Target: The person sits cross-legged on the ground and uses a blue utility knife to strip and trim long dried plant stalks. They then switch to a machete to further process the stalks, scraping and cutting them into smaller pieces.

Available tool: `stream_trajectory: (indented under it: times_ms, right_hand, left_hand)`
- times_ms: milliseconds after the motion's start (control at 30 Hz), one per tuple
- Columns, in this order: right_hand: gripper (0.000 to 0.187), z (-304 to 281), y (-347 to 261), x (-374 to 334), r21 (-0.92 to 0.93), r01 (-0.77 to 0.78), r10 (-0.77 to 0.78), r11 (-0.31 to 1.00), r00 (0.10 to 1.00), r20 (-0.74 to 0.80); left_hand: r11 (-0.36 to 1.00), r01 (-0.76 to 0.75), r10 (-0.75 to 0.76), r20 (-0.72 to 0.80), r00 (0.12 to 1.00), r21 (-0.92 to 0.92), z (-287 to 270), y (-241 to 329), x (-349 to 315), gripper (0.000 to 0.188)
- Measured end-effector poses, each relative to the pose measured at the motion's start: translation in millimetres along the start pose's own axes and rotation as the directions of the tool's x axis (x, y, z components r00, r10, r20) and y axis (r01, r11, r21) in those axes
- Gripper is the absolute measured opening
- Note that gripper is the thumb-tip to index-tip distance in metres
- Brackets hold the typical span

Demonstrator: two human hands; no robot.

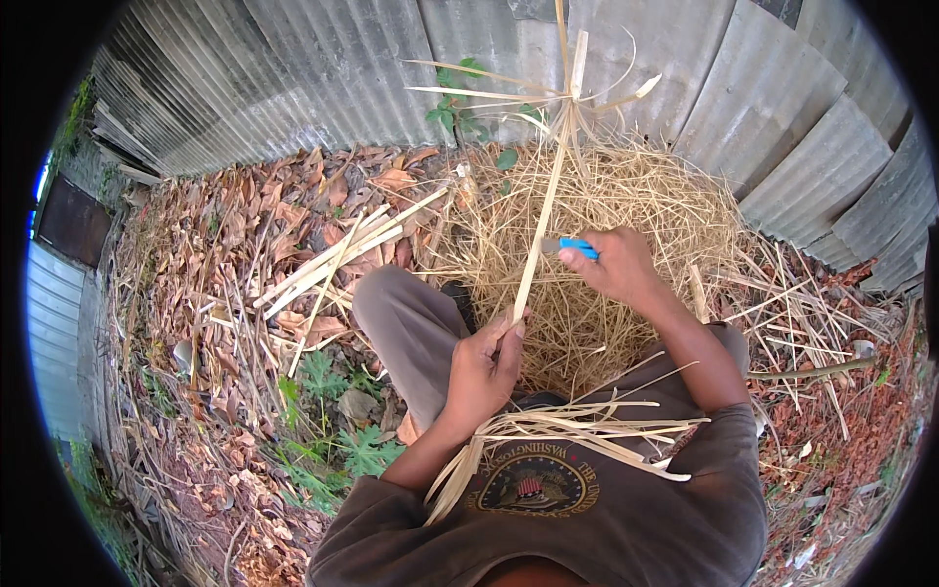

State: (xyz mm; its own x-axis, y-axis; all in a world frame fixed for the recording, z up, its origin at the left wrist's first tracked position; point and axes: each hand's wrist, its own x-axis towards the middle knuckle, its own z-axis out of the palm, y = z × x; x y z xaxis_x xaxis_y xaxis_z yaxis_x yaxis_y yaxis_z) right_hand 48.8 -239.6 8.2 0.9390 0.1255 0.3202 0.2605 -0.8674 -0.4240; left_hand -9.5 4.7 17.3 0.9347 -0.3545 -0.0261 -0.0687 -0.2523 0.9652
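My left hand [486, 369] is closed around the lower end of a long, pale bamboo strip [544, 220], which slants up and away from me. At its far end the strip fans out into several thin splints [570, 96]. My right hand [616, 266] grips a knife with a blue handle [579, 248]. Its short metal blade points left and meets the strip about midway, or lies very close to it. A loose bunch of thin cut strips [558, 430] lies across my lap and shirt front.
A heap of curly straw-coloured shavings [646, 210] spreads before me. More split strips [342, 256] rest on dry leaves [264, 215] at the left, beside green plants [367, 450]. Corrugated metal sheets [323, 78] form a wall at the back. Thin sticks [797, 318] litter the right.
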Motion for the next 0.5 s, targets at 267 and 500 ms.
stream_trajectory:
  times_ms: [267,500]
  right_hand:
    - [0.064,9,-16,-3,-0.134,0.15,-0.157,0.98,0.986,-0.046]
    - [0.068,16,-18,-11,-0.123,0.231,-0.238,0.965,0.97,-0.051]
  left_hand:
    - [0.995,-0.046,0.05,-0.04,0.998,0.092,1,3,5,0.026]
    - [0.993,-0.061,0.066,-0.052,0.996,0.1,3,-4,3,0.029]
